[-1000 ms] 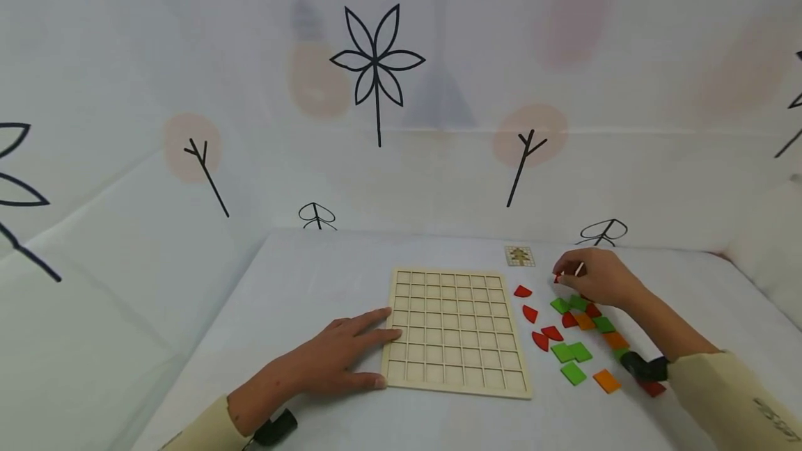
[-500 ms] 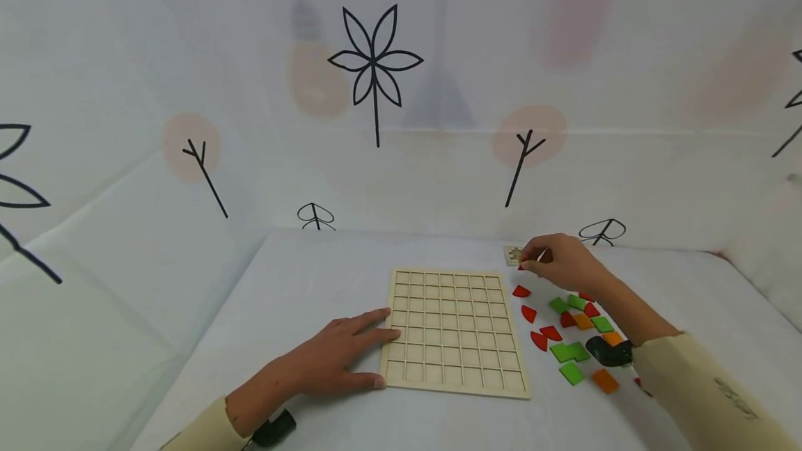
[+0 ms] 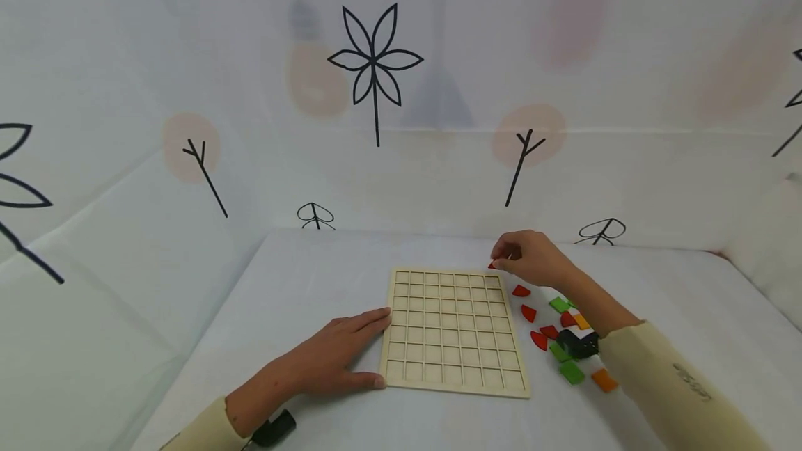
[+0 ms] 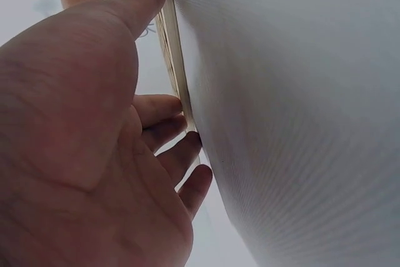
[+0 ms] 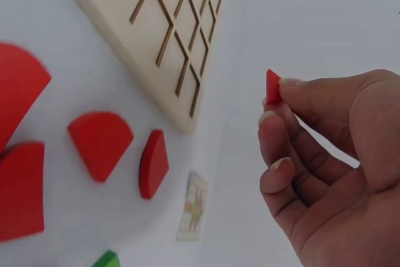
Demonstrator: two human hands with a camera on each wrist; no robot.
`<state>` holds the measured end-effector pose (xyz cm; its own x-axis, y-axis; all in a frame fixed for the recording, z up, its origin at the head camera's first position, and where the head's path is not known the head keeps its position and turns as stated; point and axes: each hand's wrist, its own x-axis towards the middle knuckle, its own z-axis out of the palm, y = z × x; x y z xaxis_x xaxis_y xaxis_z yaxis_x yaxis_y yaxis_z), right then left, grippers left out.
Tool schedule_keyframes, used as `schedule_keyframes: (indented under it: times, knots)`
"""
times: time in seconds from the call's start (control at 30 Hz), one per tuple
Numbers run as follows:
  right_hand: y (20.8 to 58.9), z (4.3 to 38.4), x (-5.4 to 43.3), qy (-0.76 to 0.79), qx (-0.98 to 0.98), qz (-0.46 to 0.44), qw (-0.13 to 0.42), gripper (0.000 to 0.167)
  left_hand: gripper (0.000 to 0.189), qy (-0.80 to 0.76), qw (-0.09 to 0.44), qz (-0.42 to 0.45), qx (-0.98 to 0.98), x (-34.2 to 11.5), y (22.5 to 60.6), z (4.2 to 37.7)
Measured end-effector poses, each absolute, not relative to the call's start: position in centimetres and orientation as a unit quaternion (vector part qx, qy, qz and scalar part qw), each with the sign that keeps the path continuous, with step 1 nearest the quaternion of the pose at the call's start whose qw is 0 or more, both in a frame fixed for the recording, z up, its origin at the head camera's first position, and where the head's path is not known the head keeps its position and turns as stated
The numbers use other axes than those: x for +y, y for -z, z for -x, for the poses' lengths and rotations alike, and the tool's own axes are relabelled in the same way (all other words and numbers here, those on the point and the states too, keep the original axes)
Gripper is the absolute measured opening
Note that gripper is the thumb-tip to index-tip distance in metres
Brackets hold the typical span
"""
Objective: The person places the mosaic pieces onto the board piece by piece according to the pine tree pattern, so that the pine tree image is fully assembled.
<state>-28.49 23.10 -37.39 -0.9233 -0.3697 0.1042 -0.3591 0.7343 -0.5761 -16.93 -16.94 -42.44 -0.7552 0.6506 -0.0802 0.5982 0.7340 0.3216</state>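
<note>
One left hand (image 3: 335, 355), thumb and fingers apart, touching left edge of wooden grid board (image 3: 451, 333). One right hand (image 3: 532, 258), thumb and fingertips clamped on red piece (image 5: 272, 85), near board's far right corner. Loose red wedges (image 3: 529, 313), green tiles (image 3: 571, 372), orange tiles (image 3: 604, 380) right of board, wedges closest. Picture card (image 5: 192, 207) near same corner.

Red wedge (image 5: 273, 87) near gridded board (image 3: 455, 334)

flower drawing (image 3: 373, 60): on white backdrop (image 3: 250, 54) | pink blotch (image 3: 579, 12): right of flower drawing | one twig drawing (image 3: 207, 178): lower left of it
</note>
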Motion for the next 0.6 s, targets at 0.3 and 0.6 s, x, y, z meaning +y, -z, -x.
schedule_keyframes:
  times: [0.3, 0.6]
  knots:
    - [37.7, 29.3, 21.1, 0.327, 0.914, 0.237, 0.028, 0.005, 0.096, -0.142, 0.092, -0.338, 0.926, -17.0, 42.3, 16.9]
    - [39.2, 30.2, 19.3, 0.339, 0.905, 0.25, 0.053, 0.004, 0.095, -0.14, 0.089, -0.345, 0.924, -17.1, 42.5, 17.0]
